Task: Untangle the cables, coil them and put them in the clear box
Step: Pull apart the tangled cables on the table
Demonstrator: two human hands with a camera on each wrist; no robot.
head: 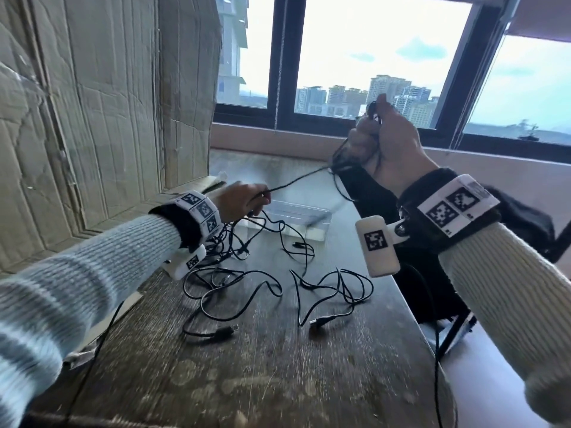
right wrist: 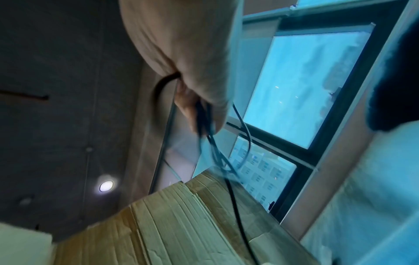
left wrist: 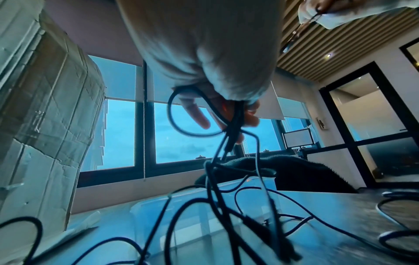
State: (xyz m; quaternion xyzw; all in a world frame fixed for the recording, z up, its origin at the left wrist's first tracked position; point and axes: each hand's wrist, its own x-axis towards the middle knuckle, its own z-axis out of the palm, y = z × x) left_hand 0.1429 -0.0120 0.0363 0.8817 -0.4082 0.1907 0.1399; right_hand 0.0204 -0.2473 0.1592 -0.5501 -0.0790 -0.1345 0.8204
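Several thin black cables (head: 268,285) lie tangled on the dark wooden table (head: 262,366). My right hand (head: 380,143) is raised above the table's far right side and grips a bunch of black cable loops (right wrist: 204,114). One strand (head: 296,179) runs taut from it down to my left hand (head: 247,200), which pinches black cable (left wrist: 229,123) low over the table beside the clear box (head: 296,219). More cable hangs from the left hand into the tangle. The clear box (left wrist: 204,215) stands at the table's far end with blurred cable over it.
A tall cardboard box (head: 102,118) stands at the left against the table. A dark chair with black fabric (head: 417,273) sits along the table's right edge. Windows (head: 370,57) run behind. A thin cable (head: 92,359) trails off the table's left front.
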